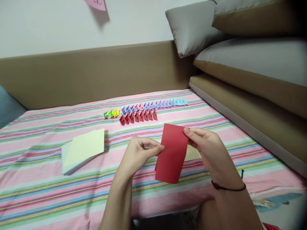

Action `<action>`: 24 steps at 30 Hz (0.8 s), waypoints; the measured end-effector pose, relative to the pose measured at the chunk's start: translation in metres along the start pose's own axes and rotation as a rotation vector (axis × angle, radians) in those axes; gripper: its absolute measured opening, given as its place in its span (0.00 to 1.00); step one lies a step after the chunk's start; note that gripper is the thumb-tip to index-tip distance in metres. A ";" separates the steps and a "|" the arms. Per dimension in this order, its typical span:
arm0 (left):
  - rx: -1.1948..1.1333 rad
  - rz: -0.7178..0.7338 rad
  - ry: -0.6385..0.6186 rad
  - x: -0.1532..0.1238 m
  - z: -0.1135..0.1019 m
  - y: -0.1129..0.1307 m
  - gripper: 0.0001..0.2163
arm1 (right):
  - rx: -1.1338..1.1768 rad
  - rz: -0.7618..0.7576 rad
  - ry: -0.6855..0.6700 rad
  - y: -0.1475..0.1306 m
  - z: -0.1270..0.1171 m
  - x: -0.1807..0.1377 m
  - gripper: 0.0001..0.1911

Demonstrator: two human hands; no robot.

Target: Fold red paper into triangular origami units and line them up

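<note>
A sheet of red paper (172, 156), folded into a tall rectangle, is held upright above the striped cloth. My left hand (141, 151) pinches its left edge between thumb and fingers. At the upper right corner my right hand (203, 139) grips it, thumb in front and fingers behind. Part of a pale yellow sheet (192, 154) shows behind the red paper, near my right hand. Farther back stand small folded paper boats: a row of red ones (137, 117), a longer row of purple, pink and blue ones (153, 105), and green and yellow ones (111, 113).
A stack of pale paper (85, 147) lies on the striped cloth (48, 191) at the left. Behind runs a brown board (96, 76) against the wall. Large cushions (251, 60) are piled at the right. A pink note (96, 3) sticks to the wall.
</note>
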State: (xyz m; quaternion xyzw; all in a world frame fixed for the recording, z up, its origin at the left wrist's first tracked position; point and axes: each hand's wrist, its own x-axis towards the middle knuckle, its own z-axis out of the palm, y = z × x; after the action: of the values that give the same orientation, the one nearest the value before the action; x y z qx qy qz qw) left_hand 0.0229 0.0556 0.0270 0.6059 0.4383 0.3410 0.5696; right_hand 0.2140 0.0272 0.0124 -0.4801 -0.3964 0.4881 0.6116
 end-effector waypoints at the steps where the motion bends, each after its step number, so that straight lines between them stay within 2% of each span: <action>1: 0.000 0.001 -0.004 0.000 0.000 0.000 0.07 | 0.008 -0.012 0.010 0.000 0.001 0.000 0.10; 5: 0.011 0.000 -0.020 -0.001 0.000 0.001 0.07 | 0.009 -0.062 0.082 0.000 0.002 0.001 0.08; 12: 0.021 0.017 -0.018 -0.002 -0.002 0.000 0.07 | 0.047 -0.096 0.114 0.002 0.004 0.001 0.08; 14: -0.007 0.040 0.010 -0.001 -0.002 0.000 0.07 | 0.076 -0.053 0.018 0.000 0.004 0.001 0.09; 18: -0.081 0.090 0.077 0.001 -0.001 -0.002 0.06 | 0.028 0.097 -0.303 -0.004 0.003 0.000 0.12; 20: -0.098 0.094 0.111 0.001 0.000 -0.002 0.06 | 0.029 0.125 -0.344 -0.005 0.003 0.000 0.14; 24: -0.091 0.089 0.159 0.001 0.000 -0.003 0.07 | 0.073 0.099 -0.323 -0.006 0.003 -0.001 0.15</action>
State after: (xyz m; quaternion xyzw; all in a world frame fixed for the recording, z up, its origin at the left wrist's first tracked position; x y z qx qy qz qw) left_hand 0.0227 0.0568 0.0240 0.5695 0.4388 0.4324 0.5442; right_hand 0.2121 0.0263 0.0188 -0.3918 -0.4473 0.6025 0.5324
